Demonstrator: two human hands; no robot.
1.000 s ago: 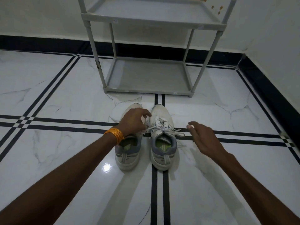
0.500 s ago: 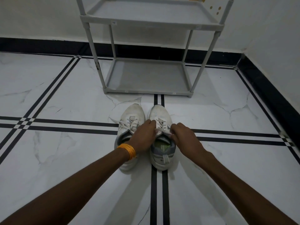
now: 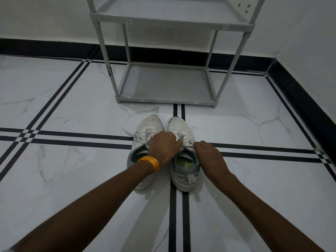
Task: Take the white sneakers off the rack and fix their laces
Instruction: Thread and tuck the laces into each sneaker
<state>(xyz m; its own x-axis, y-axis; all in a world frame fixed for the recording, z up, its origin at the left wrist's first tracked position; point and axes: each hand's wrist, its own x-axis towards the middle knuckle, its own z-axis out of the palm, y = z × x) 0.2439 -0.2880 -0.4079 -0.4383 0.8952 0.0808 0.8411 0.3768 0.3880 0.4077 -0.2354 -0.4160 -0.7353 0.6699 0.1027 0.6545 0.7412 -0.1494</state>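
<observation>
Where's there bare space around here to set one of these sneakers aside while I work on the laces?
Bare floor lies left of the left sneaker, out past the crossing black stripes, and right of the right sneaker toward the black skirting. The rack shows a bare bottom shelf. It is crowded only at the laces, where the left hand and right hand meet.

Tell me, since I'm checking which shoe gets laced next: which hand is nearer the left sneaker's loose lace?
Left. The left hand lies across both sneakers, right beside the left sneaker's loose lace. The right hand is at the right sneaker, farther off.
</observation>
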